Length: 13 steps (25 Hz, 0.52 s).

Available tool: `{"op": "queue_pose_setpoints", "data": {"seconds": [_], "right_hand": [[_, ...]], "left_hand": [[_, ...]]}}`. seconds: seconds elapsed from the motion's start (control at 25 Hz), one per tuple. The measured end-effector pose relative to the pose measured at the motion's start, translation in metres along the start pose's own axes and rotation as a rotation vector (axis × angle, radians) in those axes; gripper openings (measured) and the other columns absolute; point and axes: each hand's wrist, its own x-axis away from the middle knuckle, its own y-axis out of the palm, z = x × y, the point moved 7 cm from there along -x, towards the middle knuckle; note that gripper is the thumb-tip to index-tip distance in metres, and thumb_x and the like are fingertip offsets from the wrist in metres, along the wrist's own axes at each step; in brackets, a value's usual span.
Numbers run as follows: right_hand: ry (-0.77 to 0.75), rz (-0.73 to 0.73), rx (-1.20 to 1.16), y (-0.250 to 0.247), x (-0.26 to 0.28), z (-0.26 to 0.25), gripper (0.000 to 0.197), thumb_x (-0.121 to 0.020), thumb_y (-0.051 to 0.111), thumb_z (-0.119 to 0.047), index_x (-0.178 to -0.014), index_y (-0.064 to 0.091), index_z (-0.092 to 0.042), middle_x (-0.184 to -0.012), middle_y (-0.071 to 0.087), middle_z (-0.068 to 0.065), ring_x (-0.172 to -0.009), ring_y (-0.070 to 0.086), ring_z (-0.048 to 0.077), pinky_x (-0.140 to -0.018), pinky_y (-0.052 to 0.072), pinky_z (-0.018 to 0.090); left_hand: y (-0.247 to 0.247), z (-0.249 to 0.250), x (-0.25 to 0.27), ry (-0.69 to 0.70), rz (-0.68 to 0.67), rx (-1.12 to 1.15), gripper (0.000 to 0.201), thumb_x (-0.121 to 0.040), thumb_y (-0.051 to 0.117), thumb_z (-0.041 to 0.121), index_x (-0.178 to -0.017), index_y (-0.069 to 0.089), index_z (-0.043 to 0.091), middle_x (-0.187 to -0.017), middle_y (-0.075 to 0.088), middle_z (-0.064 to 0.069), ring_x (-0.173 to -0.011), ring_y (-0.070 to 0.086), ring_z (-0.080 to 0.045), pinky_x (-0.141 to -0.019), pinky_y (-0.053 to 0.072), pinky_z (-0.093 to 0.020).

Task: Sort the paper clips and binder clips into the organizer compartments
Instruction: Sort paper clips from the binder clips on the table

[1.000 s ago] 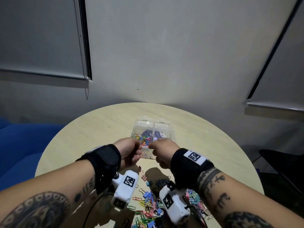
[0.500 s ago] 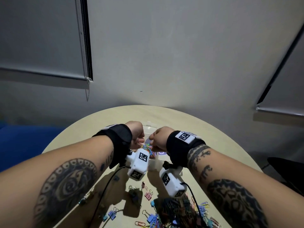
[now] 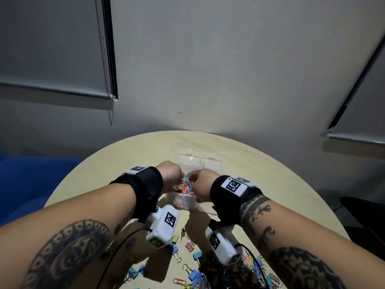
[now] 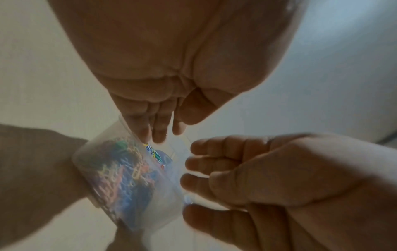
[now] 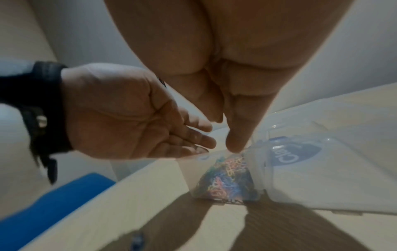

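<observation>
While I look down from the head view, my left hand (image 3: pixel 169 176) and right hand (image 3: pixel 203 184) hover over the clear plastic compartment organizer (image 3: pixel 188 197) at mid-table, its near-left compartment holding coloured wire paper clips (image 3: pixel 185 187); loose pastel binder clips (image 3: pixel 188 246) lie nearer. From the left wrist, my fingers (image 4: pixel 159 129) hang straight, holding nothing. From the right wrist, my fingertips (image 5: pixel 235 141) come together above the clips; whether they pinch one I cannot tell.

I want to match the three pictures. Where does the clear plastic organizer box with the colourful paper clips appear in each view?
Head: the clear plastic organizer box sits at centre, on the round beige table, between both hands.
Left wrist: lower centre-left, below the left hand's fingers.
Right wrist: lower right, under the right hand.
Shared landmark: the colourful paper clips in one compartment.
</observation>
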Motion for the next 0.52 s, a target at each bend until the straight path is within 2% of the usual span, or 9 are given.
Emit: {"op": "queue_pose_setpoints", "data": {"seconds": [0.08, 0.16, 0.24, 0.32, 0.44, 0.52], "right_hand": [[-0.008, -0.083, 0.171, 0.016, 0.009, -0.002, 0.039, -0.091, 0.053, -0.005, -0.127, 0.063, -0.013, -0.115, 0.069, 0.011, -0.098, 0.066, 0.025, -0.081, 0.054, 0.032], [-0.029, -0.111, 0.234, 0.026, 0.019, -0.003, 0.037, -0.093, 0.054, -0.009, -0.129, 0.061, -0.012, -0.116, 0.067, 0.011, -0.102, 0.066, 0.026, -0.080, 0.052, 0.031], [-0.054, -0.092, 0.242, 0.029, 0.029, -0.005, 0.031, -0.094, 0.056, -0.010, -0.125, 0.061, -0.007, -0.110, 0.065, 0.011, -0.106, 0.065, 0.027, -0.078, 0.049, 0.030], [-0.070, -0.054, 0.186, 0.030, 0.037, 0.000, 0.031, -0.094, 0.058, -0.011, -0.124, 0.064, -0.010, -0.111, 0.067, 0.008, -0.108, 0.065, 0.025, -0.081, 0.050, 0.029], [-0.073, 0.011, 0.019, 0.031, 0.047, 0.016, 0.043, -0.090, 0.055, -0.005, -0.125, 0.068, -0.025, -0.119, 0.070, -0.002, -0.106, 0.066, 0.016, -0.085, 0.051, 0.025], [-0.085, 0.043, -0.120, 0.032, 0.057, 0.027, 0.045, -0.090, 0.057, -0.006, -0.128, 0.067, -0.028, -0.124, 0.069, -0.007, -0.109, 0.065, 0.010, -0.090, 0.049, 0.023]], "left_hand": [[0.009, 0.000, 0.010, 0.090, -0.078, -0.250, 0.020, -0.090, 0.049, 0.000, -0.087, 0.069, 0.003, -0.085, 0.066, -0.012, -0.072, 0.057, -0.020, -0.063, 0.048, -0.029], [0.014, 0.003, 0.025, 0.238, -0.087, -0.645, 0.025, -0.084, 0.054, 0.005, -0.097, 0.074, 0.015, -0.097, 0.073, -0.002, -0.088, 0.063, -0.017, -0.077, 0.052, -0.028], [0.017, 0.001, 0.040, 0.362, -0.091, -0.931, 0.027, -0.082, 0.061, 0.013, -0.104, 0.071, 0.025, -0.102, 0.071, 0.005, -0.092, 0.063, -0.014, -0.076, 0.046, -0.022], [0.018, -0.004, 0.049, 0.436, -0.093, -1.037, 0.027, -0.082, 0.065, 0.017, -0.107, 0.069, 0.028, -0.103, 0.072, 0.006, -0.096, 0.065, -0.014, -0.075, 0.043, -0.020], [0.017, -0.009, 0.059, 0.476, -0.076, -1.065, 0.028, -0.085, 0.065, 0.017, -0.109, 0.070, 0.029, -0.101, 0.073, 0.006, -0.097, 0.066, -0.013, -0.074, 0.040, -0.018], [0.017, -0.010, 0.066, 0.503, -0.061, -1.076, 0.028, -0.084, 0.067, 0.018, -0.111, 0.071, 0.028, -0.101, 0.073, 0.006, -0.096, 0.066, -0.013, -0.076, 0.043, -0.019]]}}
